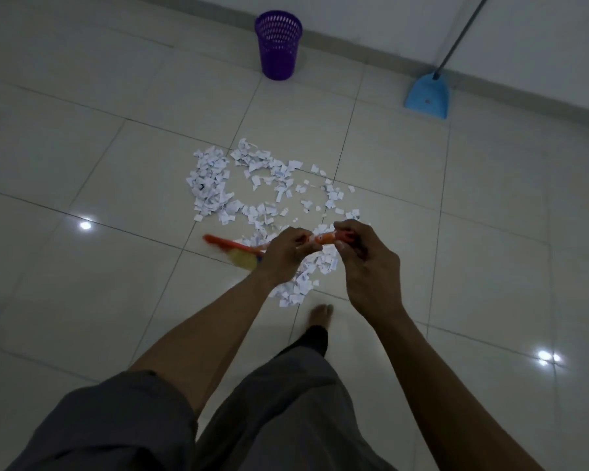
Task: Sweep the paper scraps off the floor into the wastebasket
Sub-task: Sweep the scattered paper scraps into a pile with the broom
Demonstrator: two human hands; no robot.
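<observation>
Both the left hand (284, 251) and right hand (361, 256) grip the orange broom (238, 248) over the near edge of the paper scraps (252, 192). The purple wastebasket (278, 44) stands well beyond the scraps, by the wall.

Wastebasket (278, 45): purple, lattice of small holes in wall, solid purple band at base. Paper scraps (249, 195): white, small dark print marks on some. Broom (242, 251): orange-red handle and head, yellow bristles, blurred. Dustpan (427, 96): light blue pan, dark grey pole. Floor (82, 147): pale beige glossy tiles, thin dark grout grid, white light glints. Wall: whitish, grey baseboard. Shorts (116, 426): grey.
</observation>
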